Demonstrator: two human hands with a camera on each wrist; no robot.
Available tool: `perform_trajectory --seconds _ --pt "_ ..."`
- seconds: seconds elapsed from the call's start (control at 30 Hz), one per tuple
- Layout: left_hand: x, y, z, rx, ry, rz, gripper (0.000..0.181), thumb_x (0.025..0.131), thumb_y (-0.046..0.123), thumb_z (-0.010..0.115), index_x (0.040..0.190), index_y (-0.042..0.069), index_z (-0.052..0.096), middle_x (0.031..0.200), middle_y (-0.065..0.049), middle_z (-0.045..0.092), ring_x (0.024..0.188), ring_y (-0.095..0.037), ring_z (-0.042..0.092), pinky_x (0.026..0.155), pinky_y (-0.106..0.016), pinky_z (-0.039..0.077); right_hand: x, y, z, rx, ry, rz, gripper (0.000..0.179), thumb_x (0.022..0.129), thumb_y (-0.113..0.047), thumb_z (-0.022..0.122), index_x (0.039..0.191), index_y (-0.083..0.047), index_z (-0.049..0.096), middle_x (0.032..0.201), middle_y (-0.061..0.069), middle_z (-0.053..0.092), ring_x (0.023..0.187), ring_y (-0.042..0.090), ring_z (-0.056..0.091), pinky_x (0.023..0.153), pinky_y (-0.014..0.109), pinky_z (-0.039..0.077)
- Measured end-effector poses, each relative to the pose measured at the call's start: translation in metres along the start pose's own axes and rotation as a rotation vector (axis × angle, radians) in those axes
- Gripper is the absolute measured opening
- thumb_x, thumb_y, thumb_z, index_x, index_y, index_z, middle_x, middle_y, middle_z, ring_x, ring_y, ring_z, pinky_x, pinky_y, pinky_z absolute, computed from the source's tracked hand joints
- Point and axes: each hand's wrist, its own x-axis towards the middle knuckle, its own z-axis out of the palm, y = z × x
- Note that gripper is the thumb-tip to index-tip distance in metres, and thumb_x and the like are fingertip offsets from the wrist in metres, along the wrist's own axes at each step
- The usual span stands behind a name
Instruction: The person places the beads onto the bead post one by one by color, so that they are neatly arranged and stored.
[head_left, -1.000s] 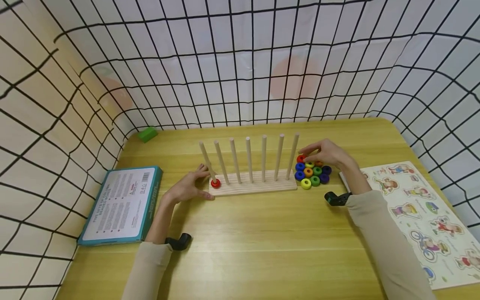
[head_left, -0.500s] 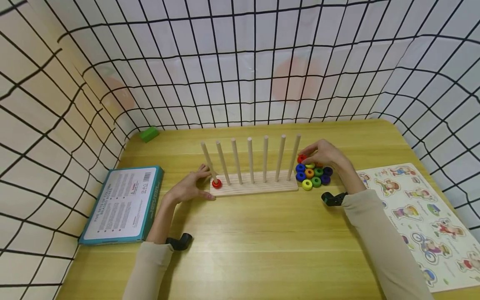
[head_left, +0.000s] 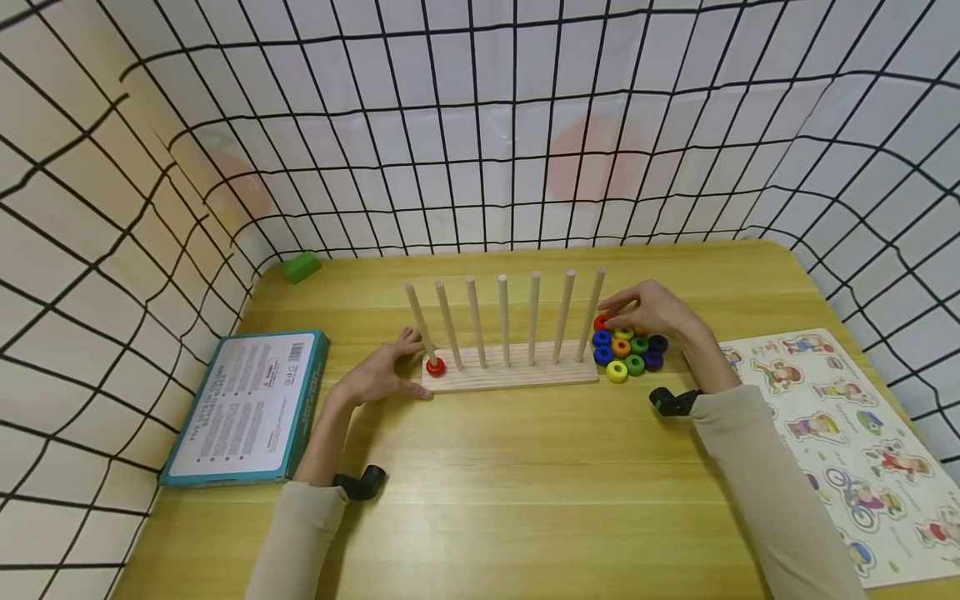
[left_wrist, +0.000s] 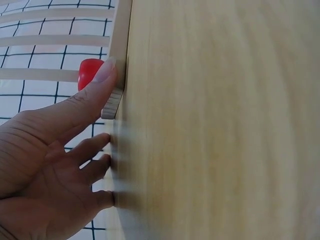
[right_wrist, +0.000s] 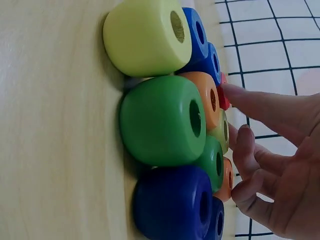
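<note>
R hand point(head_left: 651, 308): thumb + finger pinch red bead point(head_left: 602, 322), far-L corner of bead cluster point(head_left: 634, 364).
Pegs point(head_left: 505, 321): approx. no change vs 1 s ago; only lone bead point(head_left: 436, 367) on, transfer pending.
L hand point(head_left: 375, 375): grips peg rack's point(head_left: 513, 377) L end.
Box point(head_left: 238, 410): "FIVE SETS OF COLUMN BEADED BOXES"; rest illeg.

One pale wooden pegboard point(head_left: 517, 378), at frame centre, seven round wooden pegs point(head_left: 504, 321) standing in a row, a glossy red ring-shaped bead point(head_left: 436, 372) at the leftmost's foot; right of centre, beside it, a close cluster of ring-shaped red, blue, yellow, orange, green and purple beads point(head_left: 633, 369), holes upward.
</note>
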Motion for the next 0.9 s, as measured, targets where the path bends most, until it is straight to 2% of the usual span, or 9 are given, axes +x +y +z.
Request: perform_trajectory --seconds 0.13,0.23,0.5,0.67,0.87,0.9 --pt "0.0002 0.0005 -0.0002 0.004 0.0 0.006 0.084 0.082 0.011 0.087 0.155 0.003 0.046 0.173 -0.02 0.01 0.162 -0.038 -0.005 0.127 -0.066 -0.01 -0.0008 -0.0029 -0.0007 -0.008 -0.034 -0.021 0.038 0.095 -0.01 0.074 0.131 0.001 0.069 0.136 0.027 0.066 0.123 0.044 0.062 0.093 0.038 0.055" --pt "0.0004 0.0005 -0.0002 0.006 -0.001 0.012 0.084 0.082 0.011 0.087 0.155 0.003 0.046 0.173 -0.02 0.01 0.162 -0.039 -0.004 0.127 -0.066 -0.01 -0.0015 -0.0049 -0.0002 -0.026 -0.035 -0.032 0.037 0.095 -0.009 0.075 0.13 0.002 0.07 0.133 0.028 0.067 0.119 0.045 0.064 0.092 0.041 0.057" --pt "0.0008 -0.0005 0.0 0.002 -0.004 0.016 0.083 0.082 0.011 0.087 0.155 0.004 0.047 0.173 -0.02 0.01 0.162 -0.039 -0.005 0.127 -0.067 -0.011 0.0001 -0.0049 0.0055 -0.069 0.013 -0.018 0.034 0.093 -0.017 0.079 0.123 0.0 0.074 0.123 0.025 0.073 0.108 0.036 0.068 0.089 0.039 0.055" --pt "0.0005 -0.0004 0.0002 -0.006 -0.006 0.009 0.084 0.082 0.011 0.087 0.155 0.005 0.046 0.173 -0.019 0.01 0.162 -0.038 -0.006 0.126 -0.069 -0.011 0.0001 -0.0026 0.0067 -0.064 0.042 -0.001 0.035 0.093 -0.022 0.079 0.122 -0.002 0.075 0.127 0.024 0.071 0.104 0.032 0.065 0.081 0.032 0.051" --pt "0.0012 -0.0008 0.0006 -0.007 -0.006 0.015 0.083 0.082 0.01 0.086 0.155 0.004 0.046 0.173 -0.02 0.009 0.162 -0.039 -0.006 0.126 -0.068 -0.011 -0.0056 -0.0046 0.0008 -0.036 0.084 0.001 0.036 0.092 -0.025 0.08 0.121 -0.005 0.077 0.119 0.022 0.073 0.079 0.023 0.057 0.062 0.026 0.046" --pt "0.0015 -0.0007 0.0007 -0.007 -0.007 0.016 0.083 0.082 0.01 0.086 0.154 0.004 0.046 0.173 -0.02 0.009 0.162 -0.039 -0.006 0.126 -0.068 -0.011 -0.0078 -0.0063 -0.0014 -0.035 0.095 -0.006 0.036 0.092 -0.026 0.08 0.121 -0.005 0.077 0.119 0.022 0.073 0.08 0.022 0.057 0.063 0.026 0.045"
